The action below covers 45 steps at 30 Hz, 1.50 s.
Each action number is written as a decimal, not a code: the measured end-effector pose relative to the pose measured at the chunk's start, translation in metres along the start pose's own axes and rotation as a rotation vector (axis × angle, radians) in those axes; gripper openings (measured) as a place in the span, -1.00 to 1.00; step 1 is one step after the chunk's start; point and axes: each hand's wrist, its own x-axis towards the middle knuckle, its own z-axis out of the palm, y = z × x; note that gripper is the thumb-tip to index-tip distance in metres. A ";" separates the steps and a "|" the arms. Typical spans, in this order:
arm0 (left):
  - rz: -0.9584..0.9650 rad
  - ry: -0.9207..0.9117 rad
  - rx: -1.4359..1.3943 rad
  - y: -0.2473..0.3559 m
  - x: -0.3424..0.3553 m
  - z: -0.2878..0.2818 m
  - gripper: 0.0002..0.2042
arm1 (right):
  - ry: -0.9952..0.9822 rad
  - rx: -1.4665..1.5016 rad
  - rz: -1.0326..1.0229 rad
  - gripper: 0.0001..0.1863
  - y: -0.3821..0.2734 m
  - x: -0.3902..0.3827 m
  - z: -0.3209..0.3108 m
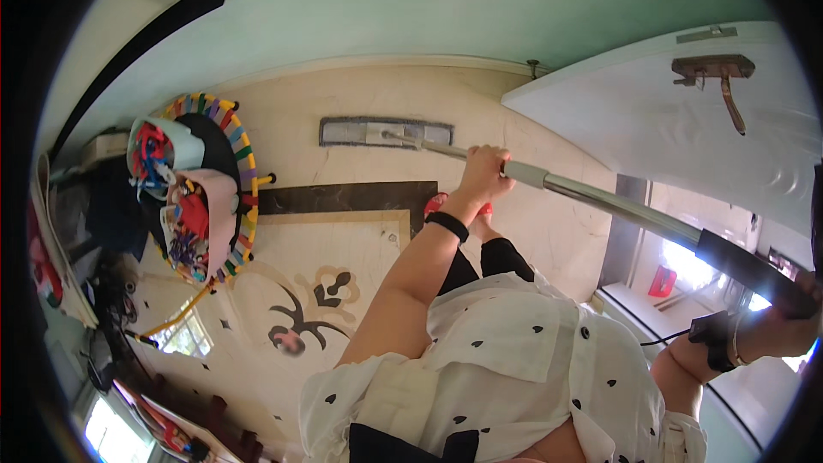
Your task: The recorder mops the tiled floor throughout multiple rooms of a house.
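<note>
With my left hand [486, 173] I am gripping the silver metal pole [621, 204] of a long-handled flat mop, my fingers curling around it just above its thinner lower section, while my right hand [767, 332], partly lost in the dark rim of the view, is wrapping the black sleeve-like grip [739, 264] at the upper end. The grey rectangular mop head [343, 131] is lying flat on the cream marbled floor [536, 141], its long far edge running nearly alongside the cream skirting [411, 61] under the pale green wall [429, 13], with a bare strip separating the two. Beyond its left end, some open floor is leading to the round trampoline [249, 206] with its multicoloured striped edge, which is carrying a pale green bin [190, 144] and a pink bin [223, 206], both holding colourful items. Past its right end, a wider clear patch is reaching the slanting lower edge of the white door [634, 103] with a bronze-coloured lever handle [730, 90]. On my side, pale floor is separating the head from a dark brown border band [343, 197], and my red shoes [435, 204] are showing beyond my left forearm, well apart from the head.
</note>
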 end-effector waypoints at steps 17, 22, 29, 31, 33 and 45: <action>-0.040 -0.155 0.198 0.056 -0.017 -0.007 -0.80 | -0.092 0.025 -0.461 -0.74 0.059 0.033 -0.095; 0.122 -0.054 0.149 0.040 0.053 0.006 -0.86 | -0.009 -0.146 -0.449 -0.80 0.061 0.036 -0.096; -0.004 -0.083 0.193 -0.030 0.130 -0.013 -0.94 | -0.073 0.058 -0.152 -0.66 0.055 -0.003 0.016; -0.023 -0.031 0.194 -0.033 0.135 -0.020 -0.93 | 0.325 0.134 0.284 -0.65 0.026 -0.010 0.059; -0.080 -0.099 0.231 -0.033 0.137 -0.027 -0.92 | 0.203 0.240 0.143 -0.65 0.038 -0.014 0.059; -0.223 -0.145 0.268 -0.076 0.133 -0.079 -0.88 | 0.033 0.190 0.020 -0.70 0.034 -0.061 0.079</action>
